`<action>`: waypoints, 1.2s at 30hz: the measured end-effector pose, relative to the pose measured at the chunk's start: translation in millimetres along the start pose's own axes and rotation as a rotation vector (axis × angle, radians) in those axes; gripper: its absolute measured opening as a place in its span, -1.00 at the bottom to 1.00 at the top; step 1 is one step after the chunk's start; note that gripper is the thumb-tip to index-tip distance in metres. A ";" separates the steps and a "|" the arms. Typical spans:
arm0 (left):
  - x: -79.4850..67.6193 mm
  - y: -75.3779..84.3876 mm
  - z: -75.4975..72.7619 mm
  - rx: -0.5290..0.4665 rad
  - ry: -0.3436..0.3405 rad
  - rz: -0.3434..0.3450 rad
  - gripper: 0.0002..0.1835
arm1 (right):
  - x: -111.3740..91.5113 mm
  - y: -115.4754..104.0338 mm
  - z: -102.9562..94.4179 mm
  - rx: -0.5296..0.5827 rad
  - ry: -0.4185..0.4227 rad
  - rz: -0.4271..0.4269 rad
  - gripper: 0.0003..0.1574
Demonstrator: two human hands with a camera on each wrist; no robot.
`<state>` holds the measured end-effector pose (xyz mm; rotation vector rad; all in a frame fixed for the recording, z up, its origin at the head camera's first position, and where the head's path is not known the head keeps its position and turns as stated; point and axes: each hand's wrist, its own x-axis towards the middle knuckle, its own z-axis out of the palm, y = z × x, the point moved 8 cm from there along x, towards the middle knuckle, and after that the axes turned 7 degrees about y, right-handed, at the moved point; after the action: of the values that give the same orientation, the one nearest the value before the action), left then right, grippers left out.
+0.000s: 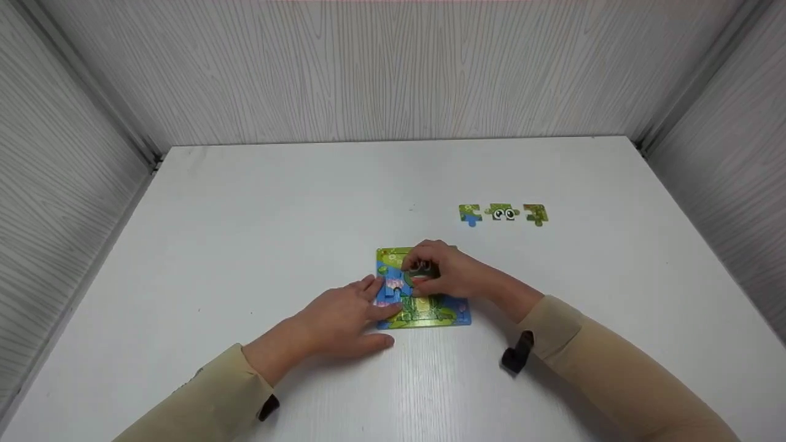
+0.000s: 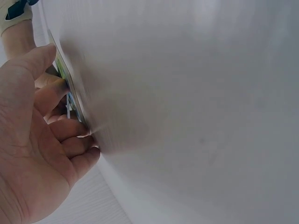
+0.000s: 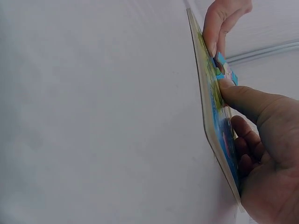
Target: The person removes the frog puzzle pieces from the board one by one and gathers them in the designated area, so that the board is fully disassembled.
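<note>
A green and blue puzzle board lies flat on the table, showing a frog picture partly hidden by the hands. My right hand reaches over its upper right part, thumb and fingers pinching a green puzzle piece with a red mouth. Beside that piece, a blue piece with a pink flower sits slightly raised from the board in the right wrist view. My left hand rests at the board's left edge, its fingers extended onto the border and its thumb on the table side.
Three loose puzzle pieces lie in a row behind the board at the right: a green and blue one, one with two eyes, and a green one. Wood-grain panels wall the white table at back and sides.
</note>
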<state>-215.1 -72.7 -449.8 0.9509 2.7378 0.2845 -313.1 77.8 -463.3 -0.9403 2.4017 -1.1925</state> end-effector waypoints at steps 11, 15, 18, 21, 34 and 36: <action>-0.5 0.7 -0.8 -0.016 -0.002 -0.004 -0.34 | 1.0 -1.1 1.3 0.101 -0.030 -0.009 -0.57; -1.2 0.6 -0.8 -0.018 -0.003 -0.011 -0.34 | 0.8 0.7 2.2 0.121 -0.028 0.018 -0.57; -1.2 -0.3 -0.2 -0.020 -0.007 -0.019 -0.34 | 0.9 0.5 3.1 0.135 -0.026 0.030 -0.58; -0.6 -1.1 0.5 -0.015 -0.005 -0.017 -0.34 | 1.1 0.6 3.7 0.135 -0.020 0.041 -0.61; -1.4 -1.0 1.6 -0.020 -0.010 -0.023 -0.33 | -2.5 4.2 1.1 0.161 0.023 0.105 -0.65; -0.9 -0.9 0.9 -0.024 -0.006 -0.019 -0.32 | -3.3 5.1 -1.1 0.185 0.035 0.111 -0.64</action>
<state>-214.7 -73.9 -450.8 0.9171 2.7296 0.3103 -313.4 82.9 -466.8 -0.7256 2.2893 -1.3709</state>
